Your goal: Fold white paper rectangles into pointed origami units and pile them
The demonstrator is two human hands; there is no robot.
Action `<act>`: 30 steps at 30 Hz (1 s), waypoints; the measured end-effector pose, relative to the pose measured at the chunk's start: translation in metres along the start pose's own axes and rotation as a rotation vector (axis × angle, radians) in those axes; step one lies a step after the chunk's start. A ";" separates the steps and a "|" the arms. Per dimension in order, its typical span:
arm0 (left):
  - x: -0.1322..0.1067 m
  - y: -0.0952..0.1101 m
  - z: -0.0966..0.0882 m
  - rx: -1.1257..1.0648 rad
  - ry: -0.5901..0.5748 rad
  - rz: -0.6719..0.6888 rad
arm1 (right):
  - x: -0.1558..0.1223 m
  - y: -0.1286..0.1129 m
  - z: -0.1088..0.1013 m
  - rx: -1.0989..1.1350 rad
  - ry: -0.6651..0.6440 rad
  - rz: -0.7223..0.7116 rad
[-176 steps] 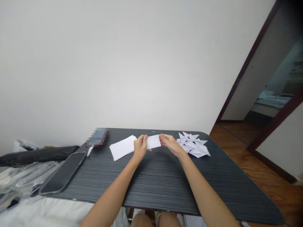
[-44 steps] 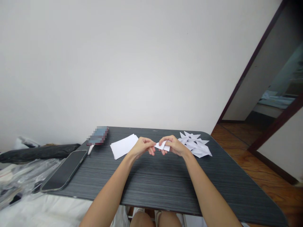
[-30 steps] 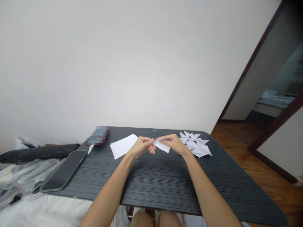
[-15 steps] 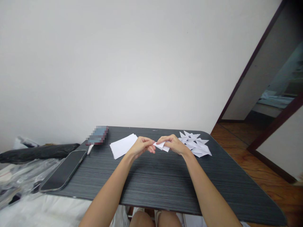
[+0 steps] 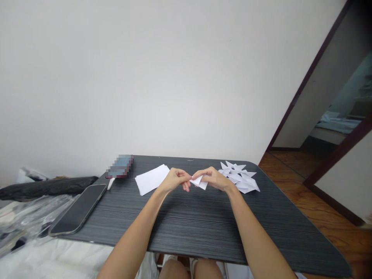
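A small folded piece of white paper [image 5: 200,182] is held above the dark table [image 5: 197,224]. My left hand [image 5: 178,179] pinches its left tip between thumb and index finger, the other fingers loosely curled below. Gripping the paper's right part is my right hand [image 5: 211,178], with the thumb on the near side and the fingers over the top. To the left lies a short stack of white paper sheets [image 5: 151,179], close to my left hand. A pile of pointed folded white papers [image 5: 240,178] rests just beyond my right hand.
A phone [image 5: 78,209] lies at the table's left edge. Behind it is a blurred-out object [image 5: 119,166] with a white stick-like piece [image 5: 111,183] beside it. Plastic-wrapped items [image 5: 43,209] crowd the left side. A white wall [image 5: 174,77] stands behind the table.
The folded paper has turned slightly in my fingers, and its flap lies at a different angle. Both hands stay in nearly the same place, the left fingers shifting a little.
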State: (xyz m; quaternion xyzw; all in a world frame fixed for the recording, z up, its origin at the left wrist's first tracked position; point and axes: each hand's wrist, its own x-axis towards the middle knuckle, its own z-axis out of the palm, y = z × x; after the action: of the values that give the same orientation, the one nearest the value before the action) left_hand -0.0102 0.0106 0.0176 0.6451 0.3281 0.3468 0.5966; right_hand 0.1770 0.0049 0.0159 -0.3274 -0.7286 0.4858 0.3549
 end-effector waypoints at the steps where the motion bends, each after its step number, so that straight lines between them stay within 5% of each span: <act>1: 0.000 0.000 0.000 0.025 0.005 0.013 | 0.000 0.000 -0.001 0.017 0.003 0.016; 9: -0.002 -0.008 0.004 0.416 0.062 0.222 | 0.006 0.003 0.001 -0.263 0.130 0.037; 16: -0.002 -0.008 0.002 0.825 0.109 0.430 | 0.009 0.008 0.005 -0.217 0.185 0.004; 24: -0.002 -0.006 0.002 0.922 0.093 0.477 | 0.012 0.013 0.003 -0.212 0.239 0.031; 30: 0.000 -0.011 -0.002 0.790 0.131 0.438 | 0.012 0.017 -0.001 -0.206 0.181 0.019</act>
State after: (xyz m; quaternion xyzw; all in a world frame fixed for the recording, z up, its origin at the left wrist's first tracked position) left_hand -0.0118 0.0125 0.0063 0.8541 0.3284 0.3530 0.1952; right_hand 0.1737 0.0205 0.0024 -0.4114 -0.7365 0.3801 0.3792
